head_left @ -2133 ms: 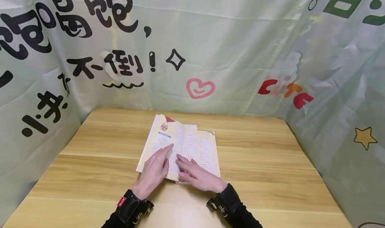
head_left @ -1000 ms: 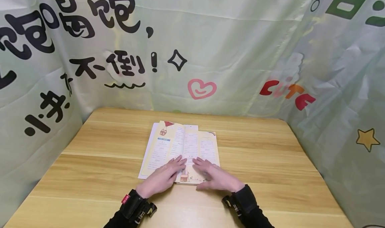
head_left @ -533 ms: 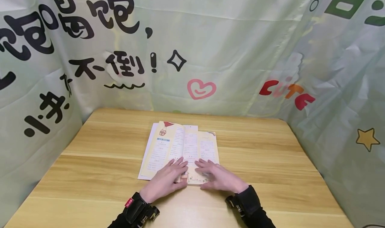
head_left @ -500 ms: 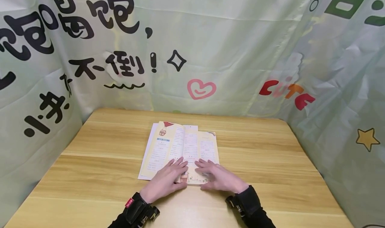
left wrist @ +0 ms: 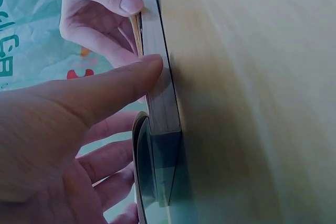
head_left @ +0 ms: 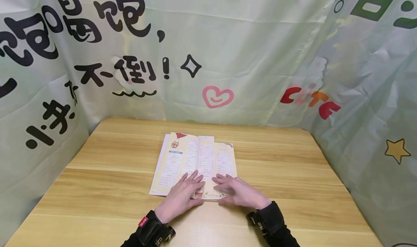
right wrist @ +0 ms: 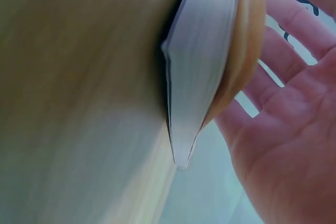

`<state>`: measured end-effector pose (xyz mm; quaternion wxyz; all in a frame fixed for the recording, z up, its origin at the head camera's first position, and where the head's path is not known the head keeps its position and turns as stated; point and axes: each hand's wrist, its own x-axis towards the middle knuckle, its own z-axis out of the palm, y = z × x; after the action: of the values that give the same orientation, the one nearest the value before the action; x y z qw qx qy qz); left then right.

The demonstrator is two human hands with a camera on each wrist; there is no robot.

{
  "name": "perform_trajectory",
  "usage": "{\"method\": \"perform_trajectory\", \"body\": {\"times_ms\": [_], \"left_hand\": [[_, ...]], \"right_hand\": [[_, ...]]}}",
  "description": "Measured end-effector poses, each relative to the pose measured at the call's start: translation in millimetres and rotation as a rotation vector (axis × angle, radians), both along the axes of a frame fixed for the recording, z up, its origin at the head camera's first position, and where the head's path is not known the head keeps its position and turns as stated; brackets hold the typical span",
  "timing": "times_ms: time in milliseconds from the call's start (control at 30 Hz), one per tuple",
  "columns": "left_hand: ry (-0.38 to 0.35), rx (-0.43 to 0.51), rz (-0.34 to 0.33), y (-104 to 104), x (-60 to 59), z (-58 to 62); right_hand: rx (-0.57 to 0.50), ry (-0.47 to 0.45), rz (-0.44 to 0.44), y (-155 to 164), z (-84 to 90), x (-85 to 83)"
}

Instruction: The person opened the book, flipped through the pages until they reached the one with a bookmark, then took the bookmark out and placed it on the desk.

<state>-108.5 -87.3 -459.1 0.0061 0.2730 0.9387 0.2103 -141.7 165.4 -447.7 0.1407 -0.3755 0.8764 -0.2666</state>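
Basically both hands are flat on the open book [head_left: 195, 164], lower centre of the head view, pinning its near edge so the pages don't spring back up

Left hand [head_left: 182, 194]: fingers straight and spread on the left page near the gutter, thumb at the book's bottom edge. Left wrist view shows that thumb [left wrist: 113, 90] against the page block, nothing curled round it

Right hand [head_left: 239, 192]: same, fingers extended on the right page, palm low. Right wrist view shows the open palm [right wrist: 291, 129] beside the page block [right wrist: 202, 72], fingers straight, not gripping

Hands sit side by side, fingertips nearly meeting over the gutter, a narrow strip of page between them. Judgement: pressing, not turning; no page is lifted

Book lies flat, spine running away from the person, slightly rotated. Left side has a loose cover or flyleaf sticking out past the yellow pages. Pages are printed text with small cartoon art; can't read it

Surface: light wood-grain table [head_left: 293, 174], planks running left to right across the frame

Room: table boxed in on three sides by a pale green printed cloth [head_left: 247, 51]. Black characters upper left, pink heart [head_left: 217, 96] centre, red and orange "CUTE" lettering [head_left: 311, 100] at right, yellow star [head_left: 395, 150] far right. Black wrist straps [head_left: 153, 230] on both wrists at the bottom edge
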Motion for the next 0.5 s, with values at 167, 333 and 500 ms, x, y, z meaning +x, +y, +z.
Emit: {"method": "perform_trajectory", "body": {"times_ms": [167,333,500], "left_hand": [[-0.006,0.005,0.003,0.3,0.7,0.7],[-0.017,0.013,0.006,0.5,0.6,0.9],[-0.011,0.021,0.002,0.2,0.8,0.5]], "right_hand": [[-0.013,-0.010,-0.003,3.4,1.0,-0.5],[-0.035,0.004,0.006,6.2,1.0,-1.7],[-0.061,0.027,0.001,6.7,1.7,-2.5]]}}
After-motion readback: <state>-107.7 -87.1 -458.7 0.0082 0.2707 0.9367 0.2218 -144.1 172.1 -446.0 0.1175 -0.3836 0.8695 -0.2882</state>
